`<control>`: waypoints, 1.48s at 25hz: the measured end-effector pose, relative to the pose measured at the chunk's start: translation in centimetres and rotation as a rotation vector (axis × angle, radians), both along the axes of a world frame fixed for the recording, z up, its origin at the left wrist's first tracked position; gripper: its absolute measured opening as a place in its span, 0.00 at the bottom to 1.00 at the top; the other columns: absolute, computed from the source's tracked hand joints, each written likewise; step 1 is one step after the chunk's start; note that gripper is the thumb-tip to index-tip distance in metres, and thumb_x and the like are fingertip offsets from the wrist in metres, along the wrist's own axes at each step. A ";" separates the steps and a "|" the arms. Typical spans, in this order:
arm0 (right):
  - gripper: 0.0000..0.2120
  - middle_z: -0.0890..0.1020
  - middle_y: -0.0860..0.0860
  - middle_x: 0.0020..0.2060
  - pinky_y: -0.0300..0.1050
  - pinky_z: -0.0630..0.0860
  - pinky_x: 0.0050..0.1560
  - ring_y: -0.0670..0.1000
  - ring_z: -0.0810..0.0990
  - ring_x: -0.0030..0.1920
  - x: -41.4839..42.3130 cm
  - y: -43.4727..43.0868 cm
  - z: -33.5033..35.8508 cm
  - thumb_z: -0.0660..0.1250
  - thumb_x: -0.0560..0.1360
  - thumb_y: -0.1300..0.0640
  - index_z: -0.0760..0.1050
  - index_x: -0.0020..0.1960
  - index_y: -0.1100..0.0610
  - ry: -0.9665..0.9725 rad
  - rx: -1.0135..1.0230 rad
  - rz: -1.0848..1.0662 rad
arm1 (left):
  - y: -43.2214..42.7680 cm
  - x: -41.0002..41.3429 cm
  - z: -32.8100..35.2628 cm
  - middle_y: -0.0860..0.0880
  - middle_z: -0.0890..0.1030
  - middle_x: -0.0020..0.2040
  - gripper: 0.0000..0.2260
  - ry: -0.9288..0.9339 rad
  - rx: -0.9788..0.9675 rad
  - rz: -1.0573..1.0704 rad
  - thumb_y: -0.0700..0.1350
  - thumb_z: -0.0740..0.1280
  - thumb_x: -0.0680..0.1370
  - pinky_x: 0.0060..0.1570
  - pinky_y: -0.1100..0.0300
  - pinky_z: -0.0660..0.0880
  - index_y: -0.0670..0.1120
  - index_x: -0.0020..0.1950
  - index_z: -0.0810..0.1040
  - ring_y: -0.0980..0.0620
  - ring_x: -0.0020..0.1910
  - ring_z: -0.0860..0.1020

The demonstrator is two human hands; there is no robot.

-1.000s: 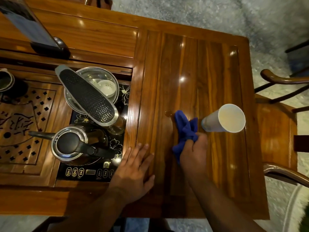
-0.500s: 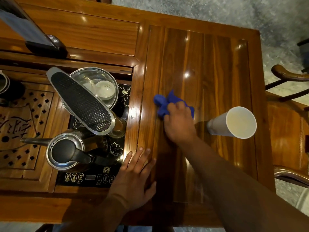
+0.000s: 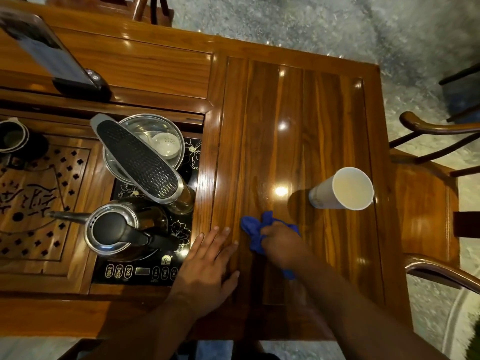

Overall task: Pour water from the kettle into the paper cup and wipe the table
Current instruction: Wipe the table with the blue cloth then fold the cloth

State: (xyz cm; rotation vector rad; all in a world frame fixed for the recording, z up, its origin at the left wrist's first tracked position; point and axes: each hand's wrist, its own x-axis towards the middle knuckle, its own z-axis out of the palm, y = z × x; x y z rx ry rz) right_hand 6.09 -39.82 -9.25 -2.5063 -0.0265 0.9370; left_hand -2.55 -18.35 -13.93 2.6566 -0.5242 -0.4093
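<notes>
My right hand point(image 3: 281, 242) presses a crumpled blue cloth point(image 3: 253, 228) onto the glossy wooden table point(image 3: 285, 105), near its front. My left hand point(image 3: 207, 266) lies flat with fingers spread on the table's left rail, holding nothing. A white paper cup point(image 3: 342, 189) stands upright to the right of the cloth, apart from it, with liquid inside. The steel kettle point(image 3: 117, 229) with a black lid and handle sits on the black induction panel point(image 3: 140, 271) at the left, spout pointing left.
A steel bowl point(image 3: 155, 131) holding a small white cup sits behind the kettle, partly covered by a black ribbed faucet arm point(image 3: 137, 158). A carved tea tray point(image 3: 39, 196) is far left, a phone point(image 3: 52, 50) on a stand at back left. Wooden chairs point(image 3: 426, 203) stand right.
My right hand has dragged the blue cloth from the table's middle back toward me and slightly right. My left hand stays flat in place; cup and kettle have not moved.
</notes>
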 end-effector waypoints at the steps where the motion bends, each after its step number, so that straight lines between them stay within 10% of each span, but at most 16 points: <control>1: 0.14 0.77 0.43 0.45 0.30 0.69 0.42 0.37 0.69 0.39 0.2 -0.4 0.8 0.65 0.81 0.62 0.77 0.45 0.44 0.095 0.071 -0.113 | 0.0 0.2 0.3 0.49 0.60 0.84 0.27 0.025 -0.025 0.026 0.62 0.62 0.81 0.81 0.44 0.51 0.51 0.77 0.72 0.50 0.84 0.50; 5: 0.17 0.73 0.41 0.41 0.37 0.71 0.45 0.40 0.72 0.40 -0.8 -1.4 1.2 0.59 0.83 0.63 0.69 0.43 0.42 0.257 0.245 -0.540 | -0.3 1.2 2.1 0.52 0.60 0.84 0.26 0.127 -0.133 0.139 0.64 0.57 0.82 0.81 0.53 0.45 0.53 0.76 0.72 0.54 0.84 0.49; 8: 0.05 0.78 0.51 0.42 0.51 0.73 0.46 0.52 0.78 0.43 -1.9 0.4 0.6 0.63 0.82 0.58 0.74 0.49 0.52 -0.039 0.187 -0.644 | -0.1 1.4 2.3 0.52 0.55 0.85 0.27 0.158 -0.080 0.089 0.63 0.59 0.81 0.82 0.51 0.45 0.54 0.79 0.68 0.55 0.83 0.45; 13: 0.06 0.78 0.56 0.54 0.52 0.79 0.50 0.56 0.79 0.52 0.6 1.8 -1.9 0.63 0.82 0.59 0.73 0.59 0.56 -0.411 -0.070 -0.617 | 0.4 0.3 0.6 0.53 0.47 0.86 0.27 0.093 0.008 0.009 0.62 0.57 0.83 0.82 0.45 0.49 0.55 0.81 0.63 0.53 0.84 0.39; 21: 0.13 0.79 0.64 0.56 0.55 0.72 0.55 0.66 0.78 0.56 12.4 2.8 -5.3 0.66 0.78 0.63 0.78 0.61 0.61 -0.702 -0.124 -0.339 | -0.6 -1.1 -2.1 0.43 0.62 0.83 0.27 -0.153 0.036 0.046 0.61 0.66 0.80 0.76 0.38 0.62 0.48 0.75 0.75 0.44 0.83 0.58; 28: 0.11 0.81 0.60 0.48 0.54 0.72 0.57 0.62 0.80 0.50 3.4 1.5 -5.5 0.62 0.76 0.58 0.80 0.52 0.61 -0.527 0.082 0.036 | -0.6 -1.1 -1.9 0.43 0.64 0.82 0.25 -0.180 -0.011 0.057 0.59 0.66 0.81 0.76 0.38 0.64 0.46 0.73 0.77 0.44 0.82 0.60; 32: 0.07 0.80 0.53 0.50 0.36 0.67 0.56 0.53 0.78 0.52 -5.0 -1.9 -3.6 0.67 0.76 0.61 0.79 0.54 0.56 -0.369 0.092 -0.055 | -0.1 -0.6 -1.1 0.47 0.61 0.84 0.26 -0.073 -0.077 0.038 0.60 0.67 0.81 0.79 0.41 0.60 0.49 0.75 0.75 0.47 0.84 0.56; 37: 0.08 0.82 0.48 0.47 0.41 0.76 0.49 0.47 0.81 0.48 -3.1 -1.1 0.0 0.67 0.79 0.63 0.79 0.51 0.51 -0.051 0.303 -0.486 | 0.1 0.8 1.5 0.53 0.48 0.86 0.34 0.184 -0.083 0.048 0.71 0.58 0.79 0.82 0.51 0.43 0.55 0.80 0.66 0.54 0.84 0.41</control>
